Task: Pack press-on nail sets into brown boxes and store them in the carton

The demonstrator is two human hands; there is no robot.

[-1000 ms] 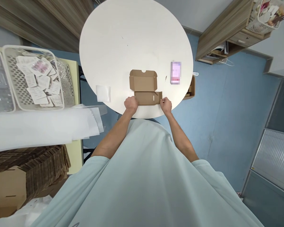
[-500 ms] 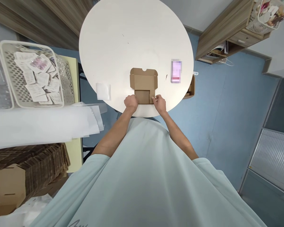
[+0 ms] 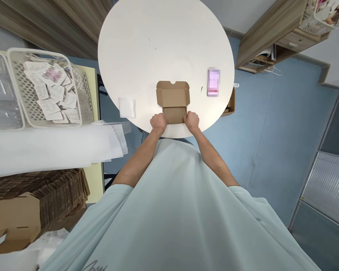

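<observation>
Cardboard box (image 3: 174,99), head cam: lying open on white table (image 3: 166,45), by its near edge. From my remote seat, L hand (image 3: 158,123) & R hand (image 3: 191,121) each clamped on one side. Prob. light, semi-stiff, crushable; I'd pinch sides nr corners, gently.

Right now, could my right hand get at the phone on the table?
Probably yes: the phone lies beyond your right hand, with nothing standing between them, though that hand must first release the cardboard box.
</observation>
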